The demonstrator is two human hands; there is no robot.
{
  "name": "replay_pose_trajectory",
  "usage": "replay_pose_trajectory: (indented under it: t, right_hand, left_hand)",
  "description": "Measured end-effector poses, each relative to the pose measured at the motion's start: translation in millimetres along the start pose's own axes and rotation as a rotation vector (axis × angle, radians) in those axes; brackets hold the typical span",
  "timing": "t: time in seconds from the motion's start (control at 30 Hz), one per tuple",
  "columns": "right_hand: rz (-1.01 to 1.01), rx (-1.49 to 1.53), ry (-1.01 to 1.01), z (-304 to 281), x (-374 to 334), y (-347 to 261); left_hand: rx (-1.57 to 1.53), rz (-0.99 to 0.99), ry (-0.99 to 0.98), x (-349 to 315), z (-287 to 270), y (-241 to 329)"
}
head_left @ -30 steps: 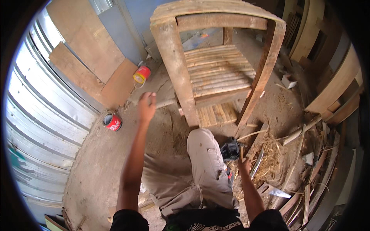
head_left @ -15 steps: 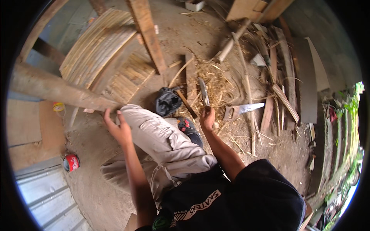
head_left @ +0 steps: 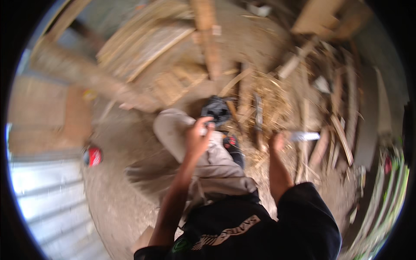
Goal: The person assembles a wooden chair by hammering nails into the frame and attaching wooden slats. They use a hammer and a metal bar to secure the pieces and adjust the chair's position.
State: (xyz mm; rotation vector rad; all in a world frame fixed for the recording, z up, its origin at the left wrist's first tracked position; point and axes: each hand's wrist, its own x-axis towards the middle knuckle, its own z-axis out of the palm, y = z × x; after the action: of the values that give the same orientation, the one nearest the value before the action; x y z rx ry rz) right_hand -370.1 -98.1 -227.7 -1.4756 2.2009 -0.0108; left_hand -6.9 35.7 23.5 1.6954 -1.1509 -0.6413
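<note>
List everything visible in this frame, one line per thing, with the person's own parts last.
wooden frame: one, pale wood, upper left, blurred
loose sticks and planks: many, brown, right side
straw: a pile, yellowish, upper centre
tin: one, red, on the dirt at left
metal sheet: one, grey, corrugated, lower left
dark bundle: one, grey-black, by the knee
trouser leg: beige, centre
shirt: black, bottom
left hand: over the knee
right hand: lowered toward the straw, grip unclear

A rough outdoor carpentry yard is shown: a dirt floor (head_left: 117, 195) is littered with straw and wood offcuts (head_left: 320, 130) at right, an unfinished slatted wooden frame (head_left: 147, 47) is seen upper left, and corrugated metal sheeting (head_left: 47, 203) lower left
</note>
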Motion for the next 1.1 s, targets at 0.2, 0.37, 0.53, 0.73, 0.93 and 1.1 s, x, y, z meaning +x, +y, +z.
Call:
replay_pose_trajectory:
  t: [0.2,0.37,0.53,0.73,0.93,1.1]
  right_hand:
    - [0.362,-0.081,0.181,-13.0,39.6,-39.2]
    - [0.128,0.23,0.278,-38.4,31.0,-45.3]
    - [0.024,0.763,0.31,-97.4,-14.4,-81.9]
    - [-0.079,1.091,0.351,-246.2,-111.2,-172.1]
    - [-0.57,1.142,0.509,-287.5,-231.7,-237.8]
    - [-1.108,0.794,0.582,-257.2,-276.6,-252.1]
  left_hand:
    - [0.03,0.179,0.034,-4.9,8.1,4.5]
    - [0.035,0.23,0.064,-13.6,4.9,-4.2]
    - [-0.332,0.016,-0.021,-9.0,-24.0,4.3]
    - [-0.224,-0.003,-0.129,0.5,-157.0,19.5]
    - [0.31,0.265,0.757,62.2,-262.7,-6.8]
    - [0.563,-0.05,0.655,101.5,-287.9,-41.7]
